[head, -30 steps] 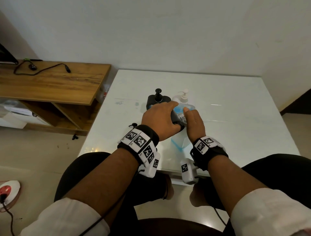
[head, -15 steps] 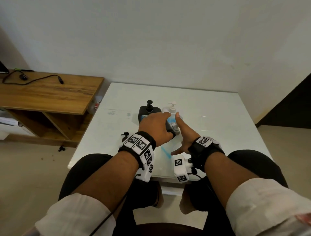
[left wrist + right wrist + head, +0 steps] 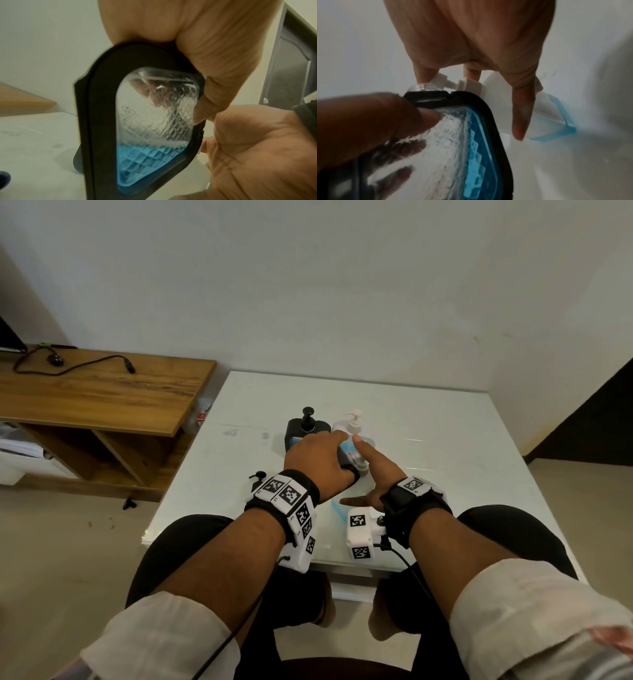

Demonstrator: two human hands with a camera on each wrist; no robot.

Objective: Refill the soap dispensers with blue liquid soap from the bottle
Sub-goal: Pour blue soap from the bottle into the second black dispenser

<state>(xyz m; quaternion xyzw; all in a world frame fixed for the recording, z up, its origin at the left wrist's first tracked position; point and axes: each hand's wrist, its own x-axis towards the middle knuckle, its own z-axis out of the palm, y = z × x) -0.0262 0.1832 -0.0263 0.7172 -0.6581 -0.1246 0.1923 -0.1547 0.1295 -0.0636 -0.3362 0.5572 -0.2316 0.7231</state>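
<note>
My left hand (image 3: 318, 457) grips a black-framed dispenser (image 3: 349, 455) with a clear diamond-cut window, held just above the white table (image 3: 445, 440). In the left wrist view the dispenser (image 3: 154, 121) holds blue soap only in its lowest part. Its clear neck (image 3: 423, 86) has no pump on it. My right hand (image 3: 373, 470) is spread beside it with straight fingers, the index reaching toward the white pump bottle (image 3: 354, 424). That bottle (image 3: 547, 108) holds a little blue soap. A second black dispenser (image 3: 301, 428) with its pump on stands behind my left hand.
A loose black pump head (image 3: 258, 475) lies on the table left of my left wrist. A blue patch (image 3: 337, 510) shows on the glossy tabletop under my hands. A wooden shelf unit (image 3: 102, 392) with a cable stands at the left.
My right hand has come off the top of the held dispenser and spread its fingers. My left hand keeps its grip. The head view has lifted and pulled back.
</note>
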